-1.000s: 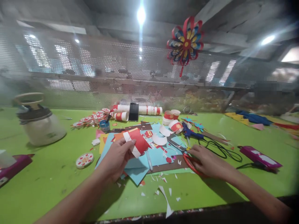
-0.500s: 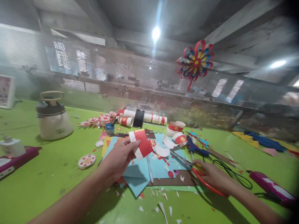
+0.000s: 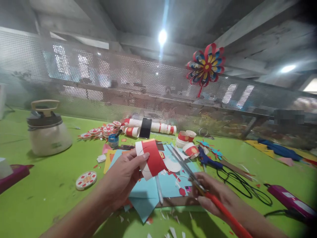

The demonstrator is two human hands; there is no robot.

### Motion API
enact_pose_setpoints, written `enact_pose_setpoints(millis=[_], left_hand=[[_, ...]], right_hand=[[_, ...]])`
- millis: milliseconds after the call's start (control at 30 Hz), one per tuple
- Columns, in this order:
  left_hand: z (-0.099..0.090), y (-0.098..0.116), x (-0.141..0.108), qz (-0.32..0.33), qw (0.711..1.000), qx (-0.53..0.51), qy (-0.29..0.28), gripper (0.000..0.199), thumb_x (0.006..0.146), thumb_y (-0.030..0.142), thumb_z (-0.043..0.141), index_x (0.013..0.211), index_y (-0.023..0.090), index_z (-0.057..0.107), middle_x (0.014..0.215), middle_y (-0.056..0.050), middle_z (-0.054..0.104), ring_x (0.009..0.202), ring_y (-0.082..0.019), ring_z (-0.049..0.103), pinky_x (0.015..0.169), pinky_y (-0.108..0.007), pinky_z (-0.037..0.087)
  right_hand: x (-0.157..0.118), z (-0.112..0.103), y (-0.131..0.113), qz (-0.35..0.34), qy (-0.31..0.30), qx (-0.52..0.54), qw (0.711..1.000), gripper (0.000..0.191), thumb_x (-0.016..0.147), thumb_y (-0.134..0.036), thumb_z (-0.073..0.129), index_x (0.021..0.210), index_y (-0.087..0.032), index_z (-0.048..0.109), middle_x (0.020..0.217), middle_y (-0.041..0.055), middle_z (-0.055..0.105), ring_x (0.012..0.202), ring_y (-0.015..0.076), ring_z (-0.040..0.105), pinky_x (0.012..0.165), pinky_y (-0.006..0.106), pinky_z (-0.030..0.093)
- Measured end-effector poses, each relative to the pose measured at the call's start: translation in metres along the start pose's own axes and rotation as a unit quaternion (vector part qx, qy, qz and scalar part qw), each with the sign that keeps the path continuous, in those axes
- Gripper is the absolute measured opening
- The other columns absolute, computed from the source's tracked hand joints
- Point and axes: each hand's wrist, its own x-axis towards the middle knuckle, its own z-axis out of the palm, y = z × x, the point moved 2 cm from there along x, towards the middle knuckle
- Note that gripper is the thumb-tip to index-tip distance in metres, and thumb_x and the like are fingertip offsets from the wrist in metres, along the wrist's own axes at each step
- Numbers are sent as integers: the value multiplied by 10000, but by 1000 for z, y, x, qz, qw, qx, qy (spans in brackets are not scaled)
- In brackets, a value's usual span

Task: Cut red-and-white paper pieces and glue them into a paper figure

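Between thumb and fingers, my left hand (image 3: pixel 128 170) grips a curved red and white piece of paper cup (image 3: pixel 156 162) above the blue paper. My right hand (image 3: pixel 210 193) is closed around scissors (image 3: pixel 189 173) with long red handles, their blades angled up and left, apart from the cup piece. Blue paper sheets (image 3: pixel 146 191) lie beneath, with a pen (image 3: pixel 159 190) and small scraps on them. Beyond the blades, red and white paper cups (image 3: pixel 190 150) stand and lie close together.
A blue glue gun (image 3: pixel 208 158) with a black cord lies at right, near a purple power strip (image 3: pixel 288 198). At left are a beige pot (image 3: pixel 49 135) and a round decorated disc (image 3: pixel 86 180). A phone (image 3: pixel 145 128) leans on white tubes at the back.
My right hand has lifted the scissors and brought them left, closer to the cup piece, blades now pointing upward. My left hand still holds the piece, turned slightly.
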Motion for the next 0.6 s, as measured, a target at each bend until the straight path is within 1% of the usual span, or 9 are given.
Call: enact_pose_setpoints(millis=[33,67,100,167,233,300,433,533,600], left_hand=[[0,0,0,7,1000,-1,-3,225,825,237,650,1014,122,692,837,-100,739,685,-178,669,611,-262,513],[-1,1,1,16,1000,-1,-5,254,833,240,642,1056,127,683,868,-104,741,706,-182,675,609,-259,514],[-3,1,1,25,1000,-2,-6,273,841,244,635,1086,132,674,893,-105,742,727,-186,680,609,-255,515],[-7,1,3,35,999,-7,-6,294,848,249,628,1122,146,664,925,-102,744,759,-188,687,621,-250,520],[-12,1,4,33,999,-15,-3,313,840,234,637,1144,159,657,932,-96,747,778,-191,693,647,-252,526],[-15,1,5,29,999,-21,3,334,823,213,650,1155,168,655,922,-90,751,781,-197,698,653,-255,531],[-20,-3,6,13,1000,-15,13,350,808,214,659,1154,164,663,903,-93,757,777,-220,704,638,-266,539],[-22,-8,8,-5,1000,-20,16,355,817,235,652,1164,163,659,924,-106,757,790,-241,706,653,-295,550],[-22,-10,9,-16,999,-35,22,343,825,228,641,1161,168,661,931,-109,757,792,-246,709,668,-312,556]], right_hand=[[8,8,-10,-37,-3,37,999,429,862,-590,507,1033,-201,570,888,77,622,815,217,609,699,323,524],[14,14,-18,-70,-2,70,995,481,863,-636,463,1067,-209,550,864,61,616,771,194,596,663,299,506],[19,20,-23,-92,-3,75,993,485,872,-640,438,1072,-212,547,853,55,611,736,181,591,636,284,487],[28,28,-28,-98,9,52,994,479,882,-642,411,1061,-221,553,809,46,609,709,177,588,607,272,463],[34,35,-27,-96,10,35,995,485,878,-654,393,1029,-221,549,750,32,589,655,166,563,545,251,430],[38,40,-23,-101,0,48,994,504,873,-671,366,1020,-217,529,694,7,549,579,140,501,484,230,380],[44,48,-16,-121,18,25,992,492,880,-663,361,993,-212,523,642,-26,518,530,111,420,494,237,323],[45,53,-8,-120,17,17,993,548,868,-694,333,997,-200,533,632,-23,526,526,111,420,498,237,331],[45,55,-2,-105,14,20,994,594,848,-722,334,1038,-199,542,662,-6,566,547,123,481,509,230,385]])
